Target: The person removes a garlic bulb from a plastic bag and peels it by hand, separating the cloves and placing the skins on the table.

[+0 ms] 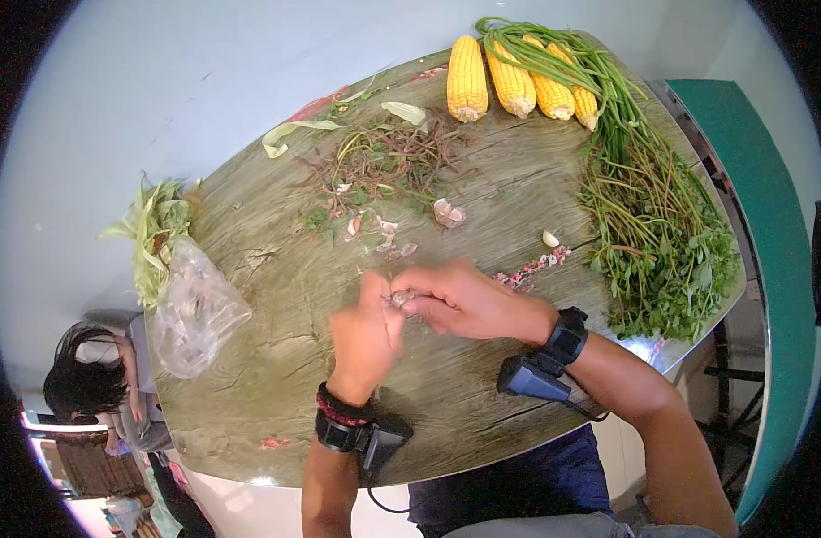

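Closest to us, dark blue trousers [514,475] at the near edge of the table [285,386], and both forearms reaching in over it, a black strapped device [339,435] on the left wrist and another [566,336] on the right.

And here are the hands, meeting above the middle of the table! The left hand [367,332] is closed narrow, fingers pinching one side of a small, pale purplish garlic piece [405,299]; the right hand [478,300] has thumb and fingers drawn together on its other side. It sits right between the fingertips, partly covered by them.

Over to the left, a clear plastic bag [198,309] slumps at the table's edge, crumpled; there's something pale inside, too blurred by the plastic to name. Green husks [151,238] bunch up against its far side. Beyond the left edge, a dark-haired person [88,372] leans.

Past the hands, a peeled clove [550,238] lies alone to the right, while papery skins [385,235] and a cracked-open bulb piece [448,213] lie just short of a tangle of brown stems [397,157]. Leafy greens [657,242] sprawl along the right side, and at the far end, four yellow corn cobs [467,81] line up, long green beans [540,49] draped across some of them.
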